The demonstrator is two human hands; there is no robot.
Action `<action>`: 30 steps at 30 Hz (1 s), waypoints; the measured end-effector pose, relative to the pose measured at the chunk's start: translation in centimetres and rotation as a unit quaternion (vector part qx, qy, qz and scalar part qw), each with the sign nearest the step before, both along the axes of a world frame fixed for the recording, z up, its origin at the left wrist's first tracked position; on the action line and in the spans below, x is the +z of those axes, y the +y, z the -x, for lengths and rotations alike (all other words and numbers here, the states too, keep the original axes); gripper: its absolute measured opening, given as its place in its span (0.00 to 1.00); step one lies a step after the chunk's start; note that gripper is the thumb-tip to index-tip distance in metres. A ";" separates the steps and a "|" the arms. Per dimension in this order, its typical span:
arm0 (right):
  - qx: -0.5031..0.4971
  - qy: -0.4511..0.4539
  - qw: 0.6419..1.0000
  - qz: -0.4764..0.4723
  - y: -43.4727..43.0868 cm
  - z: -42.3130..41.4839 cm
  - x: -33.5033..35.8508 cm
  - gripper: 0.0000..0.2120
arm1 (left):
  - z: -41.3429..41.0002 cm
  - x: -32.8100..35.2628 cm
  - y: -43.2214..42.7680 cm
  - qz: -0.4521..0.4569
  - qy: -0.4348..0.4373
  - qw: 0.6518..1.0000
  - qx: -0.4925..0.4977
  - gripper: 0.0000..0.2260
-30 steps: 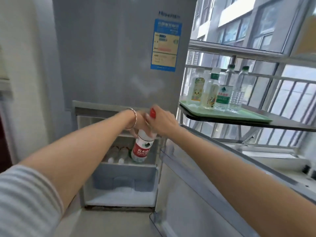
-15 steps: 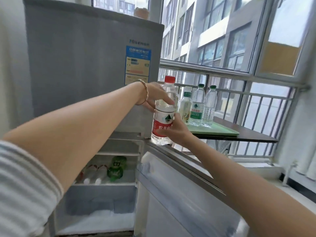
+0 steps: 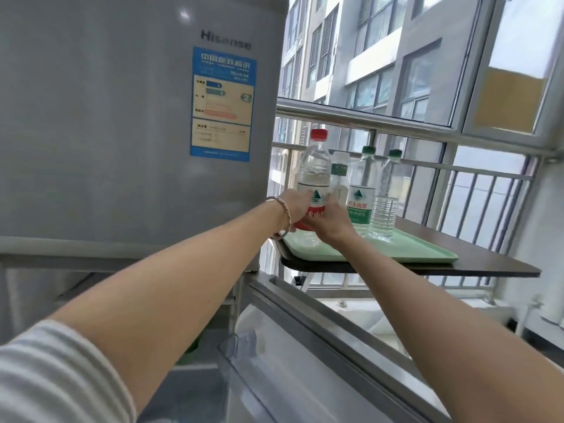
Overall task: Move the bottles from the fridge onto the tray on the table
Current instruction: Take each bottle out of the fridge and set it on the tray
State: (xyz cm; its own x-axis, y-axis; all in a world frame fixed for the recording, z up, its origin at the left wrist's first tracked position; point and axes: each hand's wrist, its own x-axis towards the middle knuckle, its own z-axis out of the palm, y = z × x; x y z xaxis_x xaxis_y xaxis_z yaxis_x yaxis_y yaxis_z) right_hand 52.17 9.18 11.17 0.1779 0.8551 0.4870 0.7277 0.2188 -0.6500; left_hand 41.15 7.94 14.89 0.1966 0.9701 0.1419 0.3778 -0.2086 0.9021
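Note:
A clear water bottle with a red cap and red label (image 3: 315,166) stands upright over the left end of the green tray (image 3: 406,251). My left hand (image 3: 294,209) grips its label from the left and my right hand (image 3: 334,218) grips it from the right. Its base is hidden behind my hands. Three more bottles stand on the tray just right of it: a white-capped one (image 3: 340,170), a green-capped one with a green label (image 3: 363,193) and a clear green-capped one (image 3: 386,203). The grey fridge (image 3: 122,132) fills the left.
The tray lies on a dark brown table (image 3: 488,264) against the window railing (image 3: 396,123). The fridge's open lower door (image 3: 305,346) juts out below my arms, between me and the table. A white sill runs along the lower right.
Both hands carried the red-capped bottle up out of the fridge and rightward to the tray's left end. My view has swung up and right, away from the fridge's lower compartment.

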 end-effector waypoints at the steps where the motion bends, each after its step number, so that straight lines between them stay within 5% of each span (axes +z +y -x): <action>1: 0.000 -0.001 1.000 0.000 0.6 0.1 -0.1 0.31 | 0.0 -0.4 0.7 0.001 -0.006 1.000 0.002 0.23; 9: -0.028 0.001 0.999 0.032 3.3 0.8 -0.8 0.33 | 0.4 -1.9 3.1 -0.003 -0.032 0.999 -0.015 0.21; 13: -0.074 0.046 0.996 -0.008 2.0 1.6 -0.7 0.46 | 0.8 -1.9 2.1 -0.006 -0.019 1.000 -0.023 0.20; 18: -0.073 -0.028 0.995 -0.060 -2.7 4.1 -0.5 0.18 | 2.9 -1.1 -1.8 -0.080 0.089 0.993 -0.010 0.17; 22: -0.001 -0.108 0.994 0.017 -6.3 7.8 -1.2 0.21 | 7.1 -1.2 -5.9 -0.123 0.183 0.975 0.010 0.11; 30: 0.104 -0.194 0.962 0.160 -8.8 16.1 -6.9 0.21 | 16.9 -5.4 -9.5 0.090 0.365 0.927 -0.005 0.13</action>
State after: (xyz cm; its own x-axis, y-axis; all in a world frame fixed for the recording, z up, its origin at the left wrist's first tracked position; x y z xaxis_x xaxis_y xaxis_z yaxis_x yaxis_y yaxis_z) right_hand 36.04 0.39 4.28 -0.1549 0.9699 0.1880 0.8911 0.2193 -0.3973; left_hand 24.26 -1.51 9.48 0.1858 0.9628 -0.1962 0.8999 -0.0866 0.4275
